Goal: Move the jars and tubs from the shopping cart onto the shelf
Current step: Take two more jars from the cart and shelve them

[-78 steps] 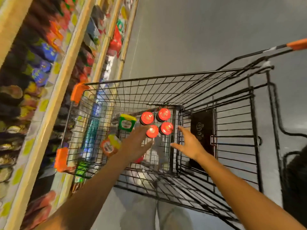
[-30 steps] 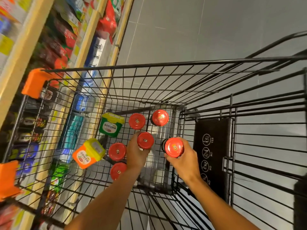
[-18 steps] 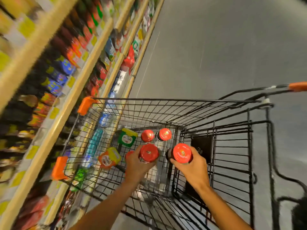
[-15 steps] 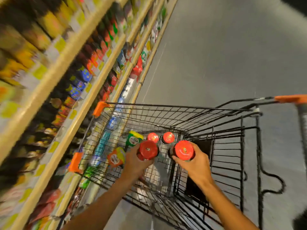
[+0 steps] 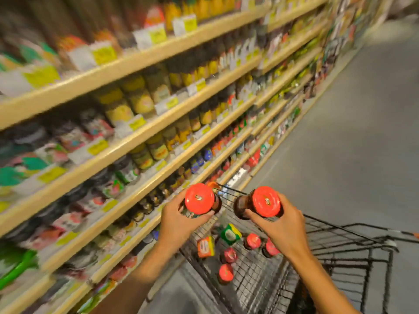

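Nearest, both forearms reach up over the shopping cart. Left hand grips a red-lidded dark jar, fingers curled round its body below the lid; right hand grips a second red-lidded jar the same way, both jars held above the cart, lids toward the camera, apart from each other. Down in the cart basket: four more red-lidded jars, an orange tub, a green tub. Beyond on the left, blurred store shelves with yellow price tags, packed with jars and bottles. Grey floor on the right.
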`<state>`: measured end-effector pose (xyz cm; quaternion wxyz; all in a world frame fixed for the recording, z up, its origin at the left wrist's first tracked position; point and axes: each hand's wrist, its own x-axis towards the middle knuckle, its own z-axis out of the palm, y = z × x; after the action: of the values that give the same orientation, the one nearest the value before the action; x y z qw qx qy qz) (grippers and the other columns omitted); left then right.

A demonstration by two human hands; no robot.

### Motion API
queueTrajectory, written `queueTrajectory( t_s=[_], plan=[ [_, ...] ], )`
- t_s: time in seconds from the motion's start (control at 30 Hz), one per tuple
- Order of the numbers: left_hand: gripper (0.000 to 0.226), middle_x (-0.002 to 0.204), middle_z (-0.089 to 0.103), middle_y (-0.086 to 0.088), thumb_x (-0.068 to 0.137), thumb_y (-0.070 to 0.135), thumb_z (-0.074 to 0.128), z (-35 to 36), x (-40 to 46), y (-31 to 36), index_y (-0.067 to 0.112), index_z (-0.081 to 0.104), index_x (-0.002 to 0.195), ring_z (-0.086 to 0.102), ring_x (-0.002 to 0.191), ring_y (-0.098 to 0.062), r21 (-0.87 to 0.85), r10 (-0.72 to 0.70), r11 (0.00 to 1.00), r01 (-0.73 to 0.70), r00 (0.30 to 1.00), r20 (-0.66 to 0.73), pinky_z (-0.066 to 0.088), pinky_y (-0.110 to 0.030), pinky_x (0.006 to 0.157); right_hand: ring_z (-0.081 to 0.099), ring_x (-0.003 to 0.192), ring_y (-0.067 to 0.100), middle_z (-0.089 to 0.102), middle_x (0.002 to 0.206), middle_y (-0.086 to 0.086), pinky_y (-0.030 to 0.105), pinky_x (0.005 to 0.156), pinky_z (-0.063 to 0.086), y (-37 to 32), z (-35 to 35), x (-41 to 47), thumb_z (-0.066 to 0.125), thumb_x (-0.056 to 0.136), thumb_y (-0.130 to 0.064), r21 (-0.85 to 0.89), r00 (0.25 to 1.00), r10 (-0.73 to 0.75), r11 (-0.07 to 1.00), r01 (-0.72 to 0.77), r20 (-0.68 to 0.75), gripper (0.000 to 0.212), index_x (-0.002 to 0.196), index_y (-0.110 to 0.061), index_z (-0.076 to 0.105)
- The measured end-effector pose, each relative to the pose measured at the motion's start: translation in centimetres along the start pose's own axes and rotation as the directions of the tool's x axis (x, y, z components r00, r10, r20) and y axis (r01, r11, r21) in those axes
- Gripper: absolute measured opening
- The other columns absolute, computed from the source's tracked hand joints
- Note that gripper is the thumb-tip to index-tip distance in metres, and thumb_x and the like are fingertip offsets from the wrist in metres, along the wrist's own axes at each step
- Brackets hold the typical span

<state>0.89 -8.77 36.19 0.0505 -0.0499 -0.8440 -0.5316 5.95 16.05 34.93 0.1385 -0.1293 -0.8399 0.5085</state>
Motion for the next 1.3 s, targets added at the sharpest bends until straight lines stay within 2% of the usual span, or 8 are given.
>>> queueTrajectory(
  t_s=[0.23,0.37,0.47,0.57,0.93,1.03,1.2,1.3],
  plan=[
    [0.069,0.107,0.069,0.021,0.057,0.028,0.096,-11.0,-3.7,2.4,0.034,0.063,0.118,0.062,0.098,0.016,0.058,0.097,0.995,-0.086,0.975,-0.201,0.046,-0.003,0.081,0.068,0.091,-0.006,0.073,0.098,-0.020,0.017,0.082,0.052,-9.3,2.4,-2.3,0.094,0.054,-0.047,0.116,0.979,-0.191,0.976,0.182,0.071,0.063,0.109,-0.039,0.065],
    [0.079,0.112,0.068,0.018,0.055,0.054,0.090,-18.5,-8.0,2.7,0.025,0.064,0.124,0.058,0.104,0.018,0.116,0.139,0.987,-0.109,0.942,-0.304,0.042,0.001,0.083,0.068,0.090,-0.003,0.073,0.098,-0.018,0.016,0.079,0.054,-15.1,5.1,-6.0,0.089,0.052,-0.055,0.177,0.941,-0.312,0.941,0.287,0.130,0.061,0.106,-0.043,0.064],
    [0.078,0.111,0.066,0.018,0.055,0.052,0.090,-24.1,-12.4,2.8,0.024,0.063,0.123,0.055,0.104,0.022,0.177,0.188,0.976,-0.125,0.897,-0.401,0.040,0.001,0.085,0.067,0.088,-0.004,0.070,0.095,-0.020,0.013,0.074,0.052,-19.5,7.8,-9.7,0.084,0.053,-0.059,0.220,0.903,-0.396,0.907,0.358,0.165,0.056,0.102,-0.044,0.062],
    [0.071,0.109,0.065,0.022,0.057,0.050,0.090,-29.6,-17.6,3.0,0.032,0.060,0.119,0.056,0.102,0.023,0.213,0.227,0.967,-0.139,0.849,-0.477,0.041,0.001,0.083,0.068,0.088,-0.002,0.071,0.090,-0.022,0.019,0.075,0.054,-23.3,11.0,-14.0,0.084,0.055,-0.056,0.270,0.862,-0.458,0.877,0.398,0.218,0.056,0.104,-0.043,0.062],
    [0.065,0.110,0.062,0.041,0.060,0.065,0.081,-45.4,-35.1,3.2,0.049,0.054,0.117,0.061,0.104,0.013,0.318,0.275,0.947,-0.048,0.632,-0.724,0.046,-0.004,0.082,0.062,0.096,-0.012,0.064,0.108,-0.025,0.016,0.083,0.049,-34.6,20.6,-29.3,0.084,0.055,-0.048,0.477,0.651,-0.602,0.788,0.390,0.463,0.066,0.114,-0.048,0.055],
    [0.066,0.109,0.066,0.032,0.061,0.069,0.078,-48.0,-38.7,3.4,0.046,0.056,0.119,0.063,0.103,0.009,0.327,0.264,0.945,0.003,0.586,-0.767,0.048,-0.007,0.081,0.060,0.096,-0.016,0.064,0.107,-0.029,0.013,0.081,0.047,-37.1,22.6,-31.9,0.082,0.054,-0.053,0.524,0.578,-0.644,0.758,0.389,0.501,0.064,0.112,-0.052,0.054],
    [0.061,0.105,0.070,0.021,0.057,0.056,0.084,-51.0,-43.6,4.3,0.042,0.061,0.112,0.068,0.095,0.002,0.337,0.265,0.938,0.086,0.453,-0.852,0.051,-0.013,0.079,0.061,0.096,-0.016,0.066,0.100,-0.034,0.009,0.079,0.049,-40.9,25.8,-35.4,0.082,0.052,-0.055,0.618,0.446,-0.728,0.682,0.391,0.521,0.064,0.110,-0.050,0.056],
    [0.061,0.104,0.071,0.019,0.056,0.050,0.085,-52.7,-45.9,4.7,0.041,0.062,0.112,0.068,0.097,0.000,0.344,0.267,0.928,0.141,0.392,-0.880,0.052,-0.015,0.080,0.064,0.093,-0.013,0.068,0.099,-0.027,0.003,0.075,0.049,-43.0,28.0,-37.2,0.085,0.052,-0.051,0.672,0.371,-0.771,0.635,0.381,0.518,0.068,0.114,-0.038,0.061]
  ],
)
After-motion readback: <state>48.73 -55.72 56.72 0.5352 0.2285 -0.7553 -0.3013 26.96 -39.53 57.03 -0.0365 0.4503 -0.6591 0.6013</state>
